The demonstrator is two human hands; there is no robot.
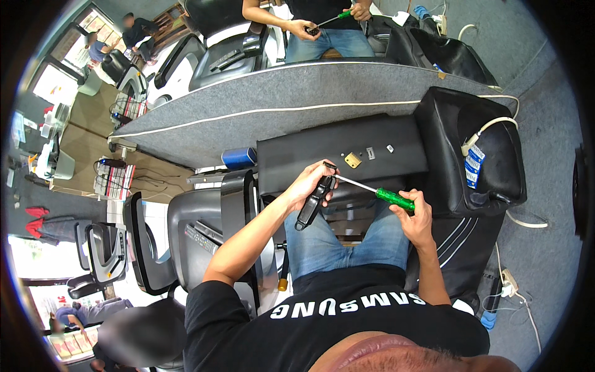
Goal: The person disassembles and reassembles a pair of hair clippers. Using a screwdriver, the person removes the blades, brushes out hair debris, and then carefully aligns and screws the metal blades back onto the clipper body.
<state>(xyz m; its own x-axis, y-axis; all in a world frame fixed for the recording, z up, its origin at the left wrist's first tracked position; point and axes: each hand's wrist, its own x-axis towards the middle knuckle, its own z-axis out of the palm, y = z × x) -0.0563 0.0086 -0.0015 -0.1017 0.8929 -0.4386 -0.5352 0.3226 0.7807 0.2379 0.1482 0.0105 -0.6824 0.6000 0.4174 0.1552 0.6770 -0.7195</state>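
Left hand: the left hand [312,184] is curled, its fingers wrapped around a black hair clipper [314,204].
Clipper: the tool is held tilted in the left hand, its ringed end directed back toward the lap and its head raised near the thumb.
Right hand: the right hand [418,218] is closed around the handle of a green screwdriver [395,199].
Screwdriver: the metal shaft is pointed leftward from the right hand, its tip brought to the clipper's head beside the left fingers; whether contact is made cannot be told.
Loose parts: a gold metal plate [352,160], a silver metal piece [370,153] and a small white piece [390,148] are laid out beyond both hands, rightward of the left one.
Bench: these parts are borne by a black padded bench [291,155], set just beyond the hands.
Blue box: a blue box [238,158] is seen leftward of the left hand and slightly beyond it.
Packet: a blue-and-white packet [473,166] is placed beyond the right hand, toward its right.
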